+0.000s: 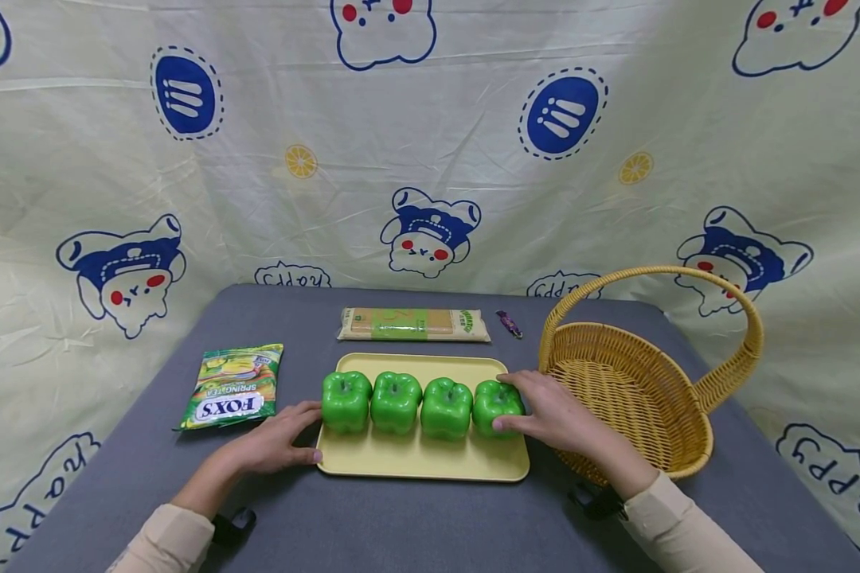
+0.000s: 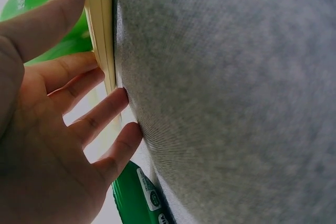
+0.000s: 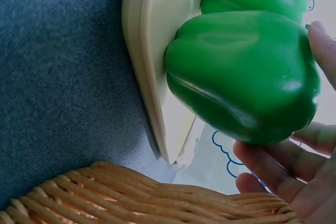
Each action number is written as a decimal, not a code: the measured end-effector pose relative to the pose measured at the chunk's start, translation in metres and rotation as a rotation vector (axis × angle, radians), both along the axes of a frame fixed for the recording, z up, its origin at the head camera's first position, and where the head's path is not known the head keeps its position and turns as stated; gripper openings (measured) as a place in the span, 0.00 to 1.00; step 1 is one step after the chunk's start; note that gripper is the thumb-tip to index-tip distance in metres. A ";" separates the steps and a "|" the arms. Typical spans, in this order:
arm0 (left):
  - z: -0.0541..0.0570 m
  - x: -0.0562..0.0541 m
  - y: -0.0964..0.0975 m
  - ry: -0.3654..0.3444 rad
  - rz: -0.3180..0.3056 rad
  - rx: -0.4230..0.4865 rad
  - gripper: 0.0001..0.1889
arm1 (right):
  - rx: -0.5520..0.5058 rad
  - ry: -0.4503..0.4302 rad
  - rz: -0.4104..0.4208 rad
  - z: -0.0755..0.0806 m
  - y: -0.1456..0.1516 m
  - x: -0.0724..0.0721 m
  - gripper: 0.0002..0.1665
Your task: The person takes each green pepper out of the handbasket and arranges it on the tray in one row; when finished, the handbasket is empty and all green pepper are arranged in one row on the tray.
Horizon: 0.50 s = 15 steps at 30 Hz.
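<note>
Several green bell peppers (image 1: 396, 403) stand in a row on a pale yellow tray (image 1: 423, 465). My right hand (image 1: 555, 410) holds the rightmost pepper (image 1: 493, 407) between thumb and fingers. In the right wrist view this pepper (image 3: 247, 77) sits at the tray's end, the fingers curving round its side. At the tray's left edge is my left hand (image 1: 275, 439), its thumb and fingertips against or close to the rim. The left wrist view shows its fingers (image 2: 102, 116) spread and fairly straight, holding nothing, by the tray's side (image 2: 100, 19).
A wicker basket (image 1: 698, 442) with a tall arched handle stands to the tray's right, near my right forearm. Left of the tray lies a green candy bag (image 1: 232, 386). Behind the tray are a noodle pack (image 1: 414, 325) and a small purple wrapped candy (image 1: 509, 324).
</note>
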<state>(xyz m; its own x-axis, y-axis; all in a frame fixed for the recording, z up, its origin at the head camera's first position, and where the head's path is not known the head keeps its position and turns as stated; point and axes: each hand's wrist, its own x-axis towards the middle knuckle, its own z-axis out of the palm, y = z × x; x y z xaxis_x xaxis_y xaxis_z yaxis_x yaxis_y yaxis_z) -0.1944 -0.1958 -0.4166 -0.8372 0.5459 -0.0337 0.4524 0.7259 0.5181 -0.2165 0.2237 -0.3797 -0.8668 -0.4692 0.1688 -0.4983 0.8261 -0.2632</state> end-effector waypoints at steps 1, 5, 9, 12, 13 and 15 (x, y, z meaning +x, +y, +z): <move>0.000 0.000 0.000 0.002 0.000 -0.001 0.36 | -0.004 0.002 0.001 0.000 0.000 0.000 0.43; 0.001 0.000 0.001 -0.004 0.004 0.001 0.36 | -0.019 0.002 0.000 0.002 0.000 0.000 0.43; 0.001 0.000 0.001 -0.019 0.017 0.004 0.36 | -0.032 -0.003 0.001 0.005 -0.001 0.000 0.43; 0.001 0.000 0.000 -0.026 0.019 0.002 0.37 | -0.046 0.012 0.003 0.008 -0.001 0.002 0.43; 0.001 0.000 0.000 -0.028 0.020 0.001 0.37 | -0.052 0.019 0.002 0.008 -0.001 0.003 0.42; 0.001 0.000 0.000 -0.031 0.022 0.003 0.37 | -0.070 0.029 -0.002 0.011 0.000 0.005 0.42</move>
